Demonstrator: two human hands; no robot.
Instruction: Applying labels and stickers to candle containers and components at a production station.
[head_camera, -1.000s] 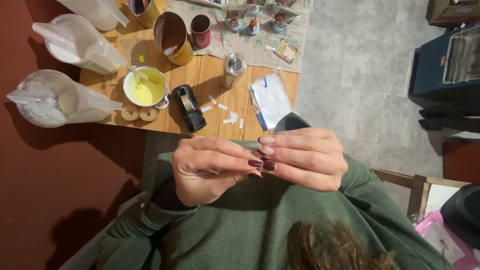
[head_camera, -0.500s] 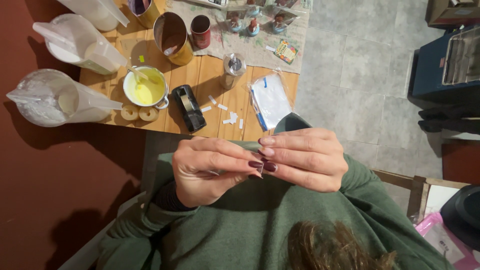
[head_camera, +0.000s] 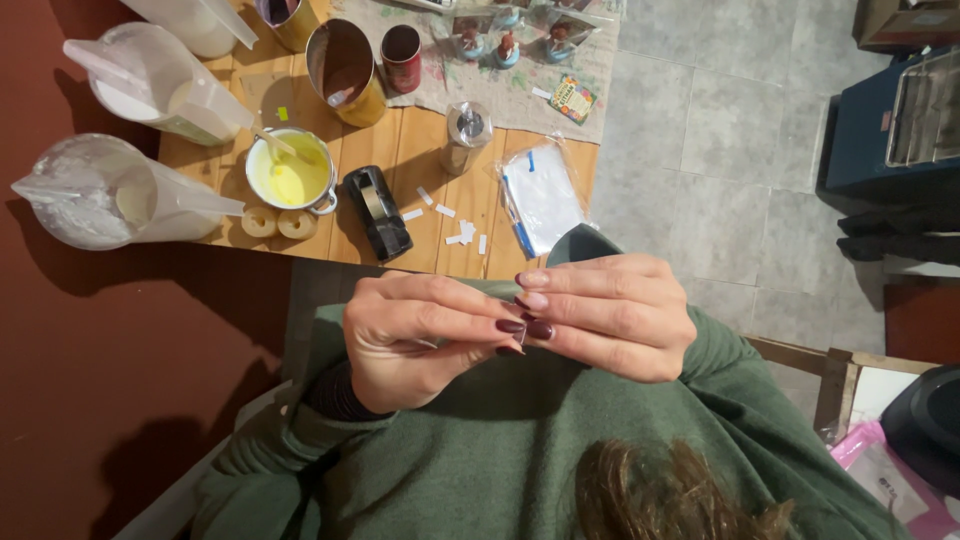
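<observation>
Watching the fingers (head_camera: 520, 325) first, I am seeing both sets closed tip to tip. The left hand (head_camera: 420, 340) and the right hand (head_camera: 615, 320) are meeting in front of the green sweater (head_camera: 520, 440), the dark-painted nails touching. They are pinching so tightly that I cannot tell what, if anything, is sitting between them. I judge they are working up close to the chest because fine fingertip work is easier to see there.

Moving outward, the black tape dispenser (head_camera: 375, 212) is lying on the wooden tabletop (head_camera: 420, 150), just beyond the left hand. Small white strips (head_camera: 440, 210) are lying just right of the dispenser, probably cut and left within easy reach. A pot of yellow liquid (head_camera: 290, 172) is standing left of the dispenser, with two small round discs (head_camera: 280, 222) just below that pot. A clear bag of white sheets (head_camera: 545, 195) is lying further right of the dispenser.

Compared with the earlier frames, almost nothing is changing: the hands are keeping the same pinch, and everything around the dispenser is staying put.
</observation>
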